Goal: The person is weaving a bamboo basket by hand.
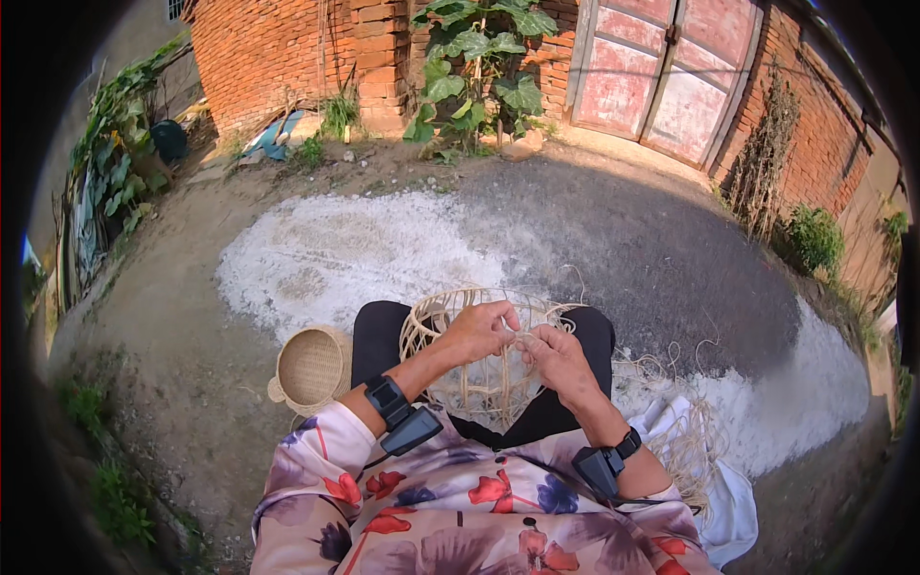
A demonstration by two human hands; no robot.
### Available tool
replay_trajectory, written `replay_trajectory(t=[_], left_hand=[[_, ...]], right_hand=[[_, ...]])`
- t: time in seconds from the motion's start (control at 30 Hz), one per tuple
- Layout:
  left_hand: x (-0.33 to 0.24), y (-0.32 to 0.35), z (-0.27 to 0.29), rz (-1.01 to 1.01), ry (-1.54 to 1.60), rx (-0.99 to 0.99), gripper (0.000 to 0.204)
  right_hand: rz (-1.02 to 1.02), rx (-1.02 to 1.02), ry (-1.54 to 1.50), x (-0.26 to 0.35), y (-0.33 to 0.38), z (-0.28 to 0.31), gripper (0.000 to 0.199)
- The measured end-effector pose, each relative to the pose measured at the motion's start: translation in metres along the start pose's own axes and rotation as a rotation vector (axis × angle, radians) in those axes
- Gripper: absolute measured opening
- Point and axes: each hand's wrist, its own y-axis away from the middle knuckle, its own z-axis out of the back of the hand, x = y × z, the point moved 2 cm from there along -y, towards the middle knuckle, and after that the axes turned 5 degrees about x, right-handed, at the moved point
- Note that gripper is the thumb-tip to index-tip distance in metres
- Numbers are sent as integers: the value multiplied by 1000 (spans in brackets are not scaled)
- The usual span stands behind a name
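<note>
An openwork basket [489, 381] of pale woven strands rests on my lap, between my knees. Over its top, my left hand [479, 333] pinches a thin pale strand, with the fingertips close together. Right beside it, my right hand [559, 362] is closed on the same strand, its thumb and finger almost touching those of the left. The exact grip is too small to make out. Loose strand ends curl up beyond the basket's right side. Both wrists carry black straps with small dark boxes.
A small round woven basket [314, 366] stands on the ground by my left knee. To my right, a tangle of loose strands [692, 450] lies over a white cloth bag [733, 508]. White powder [355, 244] covers part of the ground ahead. Farther off are a brick wall and a red metal door [661, 77].
</note>
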Motion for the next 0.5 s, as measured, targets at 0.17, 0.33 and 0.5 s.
replay_trajectory(t=[0.17, 0.33, 0.5], left_hand=[[7, 0, -1, -62, 2, -37, 12], [2, 2, 1, -74, -10, 1, 15], [-5, 7, 3, -34, 38, 34, 16]], right_hand=[[260, -23, 192, -1, 4, 11, 17], [441, -33, 594, -2, 15, 11, 22], [428, -53, 1075, 2, 30, 11, 16]])
